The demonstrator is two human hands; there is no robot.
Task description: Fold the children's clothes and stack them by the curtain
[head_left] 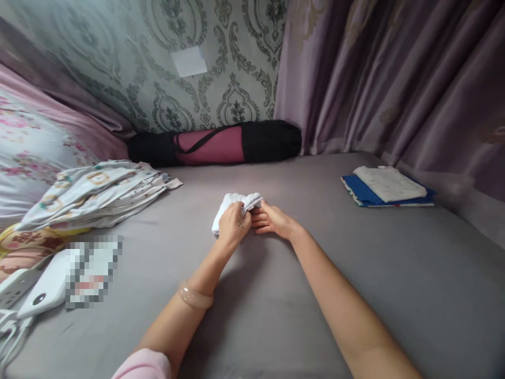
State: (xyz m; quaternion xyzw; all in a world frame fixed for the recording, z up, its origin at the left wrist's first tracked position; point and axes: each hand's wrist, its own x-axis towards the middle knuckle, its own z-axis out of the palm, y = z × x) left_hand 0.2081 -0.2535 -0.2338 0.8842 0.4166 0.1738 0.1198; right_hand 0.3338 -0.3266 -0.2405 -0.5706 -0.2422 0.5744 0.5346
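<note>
A small white cloth (225, 209), folded into a thick bundle, is in both hands over the middle of the bed. My left hand (234, 223), with a pale bangle (195, 296) on its forearm, is closed on the cloth's near right part. At the right end, my right hand (274, 218) pinches the raised edge between thumb and fingers. The lower fingers of that hand stretch out beneath the fold. Part of the bundle is hidden behind my left hand, so what kind of cloth it is cannot be made out.
A grey sheet (300, 295) covers the bed. Patterned clothes (106, 192) lie left, near a white power bank (53, 279) and power strip (18, 287). A black and pink long bag (216, 145) lies along the wall. Folded cloth (389, 184) rests on a blue item (365, 196) at right.
</note>
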